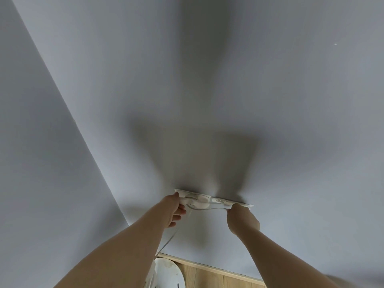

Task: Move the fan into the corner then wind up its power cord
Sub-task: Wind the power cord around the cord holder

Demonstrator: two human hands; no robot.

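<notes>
A white plug [197, 201] sits in a white wall socket strip [220, 200] low on the grey wall. My left hand [174, 209] grips the plug from the left, fingers wrapped around it. My right hand [242, 220] presses on the right part of the socket plate, fingers curled against it. The thin white power cord [176, 232] hangs from the plug and runs down behind my left forearm toward the fan. Only the fan's round white base [169, 274] shows, at the bottom edge on the wooden floor, close to the wall corner.
Two grey walls meet in a corner [68, 109] running diagonally on the left. A wooden skirting board [209, 267] and wood floor [207, 280] lie at the bottom. My arms' shadows fall on the wall above the socket.
</notes>
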